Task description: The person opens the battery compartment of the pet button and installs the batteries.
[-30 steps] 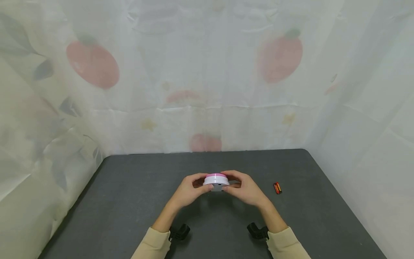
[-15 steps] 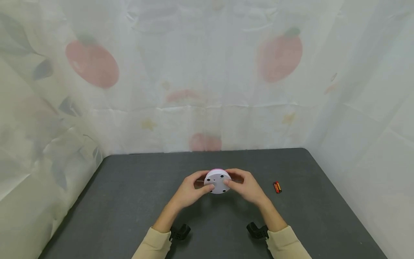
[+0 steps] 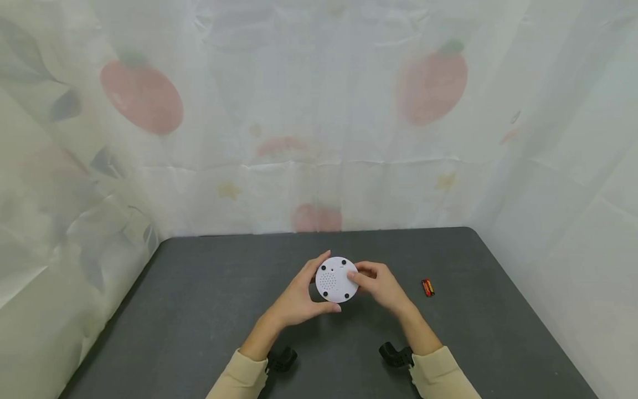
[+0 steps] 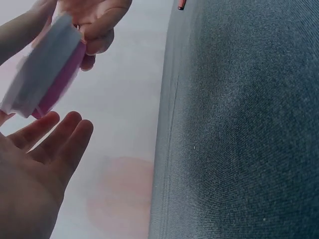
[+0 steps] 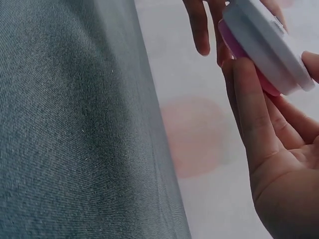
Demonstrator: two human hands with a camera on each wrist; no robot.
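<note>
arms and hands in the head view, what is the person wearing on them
Both forearms end in pale beige long sleeves: the left sleeve and the right sleeve are pushed back above the wrists. A small black device is strapped at each wrist, the left wrist device and the right wrist device. The left hand and right hand are bare, with no gloves, rings or markings visible.

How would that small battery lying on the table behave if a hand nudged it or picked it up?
The battery is a small cylinder lying on its side, so a sideways nudge would probably roll it. The grey table looks textured, which may slow it. It looks rigid and probably light enough for two fingers.
</note>
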